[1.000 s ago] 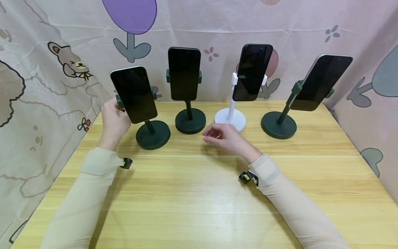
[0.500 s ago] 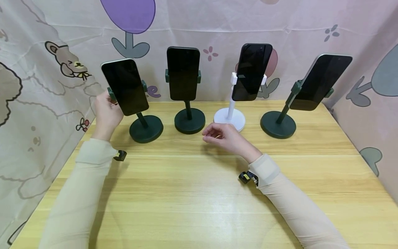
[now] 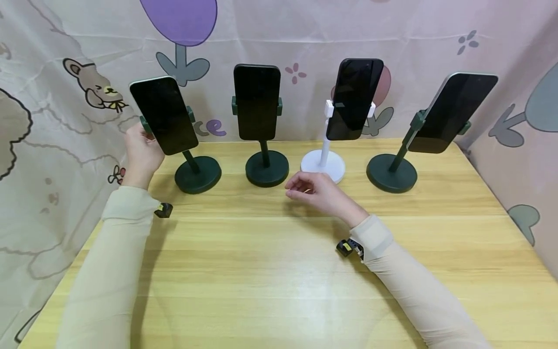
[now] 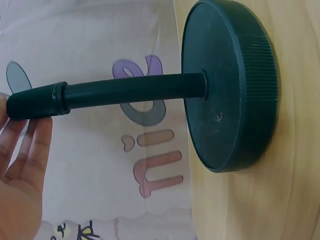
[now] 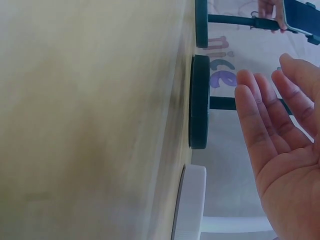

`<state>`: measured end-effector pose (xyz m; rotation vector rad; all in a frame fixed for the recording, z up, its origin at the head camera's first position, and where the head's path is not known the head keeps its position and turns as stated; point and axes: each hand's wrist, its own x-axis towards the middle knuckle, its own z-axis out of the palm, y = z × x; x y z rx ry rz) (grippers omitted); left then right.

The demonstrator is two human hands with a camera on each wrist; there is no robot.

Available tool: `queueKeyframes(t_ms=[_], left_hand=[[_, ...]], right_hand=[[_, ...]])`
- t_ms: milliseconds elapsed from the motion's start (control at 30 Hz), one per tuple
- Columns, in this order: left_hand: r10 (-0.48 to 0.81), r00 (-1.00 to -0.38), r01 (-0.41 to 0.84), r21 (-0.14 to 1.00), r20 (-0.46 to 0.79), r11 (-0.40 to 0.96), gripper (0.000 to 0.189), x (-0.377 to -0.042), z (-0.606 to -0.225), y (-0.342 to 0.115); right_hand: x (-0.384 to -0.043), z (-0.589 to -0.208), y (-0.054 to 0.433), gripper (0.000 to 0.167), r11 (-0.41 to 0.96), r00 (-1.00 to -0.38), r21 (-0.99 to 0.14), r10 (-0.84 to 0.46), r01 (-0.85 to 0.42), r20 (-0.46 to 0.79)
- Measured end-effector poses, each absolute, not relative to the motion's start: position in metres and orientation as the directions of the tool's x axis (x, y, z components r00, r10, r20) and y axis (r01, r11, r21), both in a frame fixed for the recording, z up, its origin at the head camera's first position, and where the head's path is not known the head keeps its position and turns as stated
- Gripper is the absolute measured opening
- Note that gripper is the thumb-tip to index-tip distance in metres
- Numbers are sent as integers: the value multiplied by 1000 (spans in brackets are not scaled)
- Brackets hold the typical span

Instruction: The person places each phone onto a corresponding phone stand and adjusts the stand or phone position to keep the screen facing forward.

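At the left end of the row, my left hand (image 3: 143, 156) grips a dark green phone stand (image 3: 198, 175) behind its phone (image 3: 164, 116). The left wrist view shows the fingers (image 4: 37, 145) at the ribbed collar atop the stand's pole (image 4: 135, 92); the thumb is mostly out of frame. The stand's round base (image 4: 212, 95) is at the tabletop. My right hand (image 3: 320, 194) holds nothing, its fingers loosely bent, in front of the white phone stand (image 3: 322, 166) and right of a second green stand (image 3: 267, 169).
Another phone (image 3: 257, 102) sits in the second green stand, and one (image 3: 355, 99) in the white stand. A further green stand (image 3: 391, 173) with a tilted phone (image 3: 453, 114) is at the right. A printed cloth (image 3: 270, 29) hangs behind the wooden table (image 3: 244, 271).
My left hand has moved the leftmost phone stand with its phone to the left and farther back. The right hand has stayed in place.
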<state>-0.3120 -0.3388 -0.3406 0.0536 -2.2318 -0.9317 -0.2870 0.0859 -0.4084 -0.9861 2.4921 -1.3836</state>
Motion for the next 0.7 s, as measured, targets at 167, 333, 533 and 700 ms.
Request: queueKeyframes(t_ms=[167, 333, 533, 700], left_hand=[[-332, -757, 188, 674, 563, 715, 31, -311, -342, -348], [-333, -756, 183, 671, 563, 719, 27, -310, -346, -348], [-299, -804, 136, 647, 515, 750, 27, -299, -349, -341], [-291, -874, 30, 642, 389, 766, 42, -277, -357, -341]], right_hand=[[-287, -408, 85, 12, 363, -774, -793, -600, -489, 202], [-289, -411, 92, 15, 374, -779, -799, -602, -471, 178], [-290, -414, 119, 25, 432, -835, -810, -536, -397, 124], [-295, -417, 145, 28, 512, -890, -773, -432, -375, 146]])
